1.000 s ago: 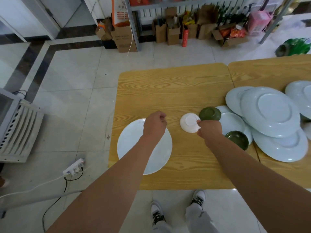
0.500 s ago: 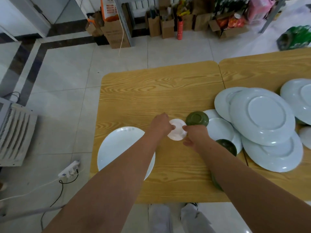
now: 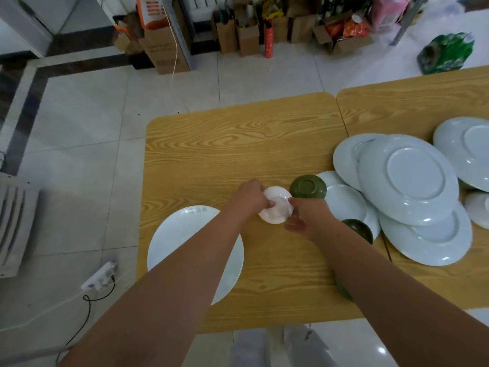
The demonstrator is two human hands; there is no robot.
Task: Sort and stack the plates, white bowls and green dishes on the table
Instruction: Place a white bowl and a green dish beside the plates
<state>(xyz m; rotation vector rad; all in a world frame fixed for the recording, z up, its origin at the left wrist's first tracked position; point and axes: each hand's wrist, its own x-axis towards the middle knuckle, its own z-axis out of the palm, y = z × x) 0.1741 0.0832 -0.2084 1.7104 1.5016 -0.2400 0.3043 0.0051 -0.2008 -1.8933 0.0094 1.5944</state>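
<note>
Both hands meet on the bowl [image 3: 275, 209]. The left hand [image 3: 250, 198] curls its fingers over the left rim, and the right hand [image 3: 307, 215] pinches the right rim with the thumb on top. A grip from two sides probably serves to lift or turn the bowl. Blur hides whether it sits mouth up or down, and whether it is clear of the worktop [image 3: 238, 144].

Just beyond the right hand sits a dish [image 3: 308, 187] turned foot up. A second dish [image 3: 357, 229] shows just right of the right wrist. Further right of that hand, overlapping plates [image 3: 407, 178] lie face down in a loose heap, not yet sorted. Under the left forearm lies a lone plate [image 3: 180, 234], likely the start of a stack.

A second ago the left hand was a fist over that plate, apart from the bowl, which only the right hand touched. Now both grip it.
</note>
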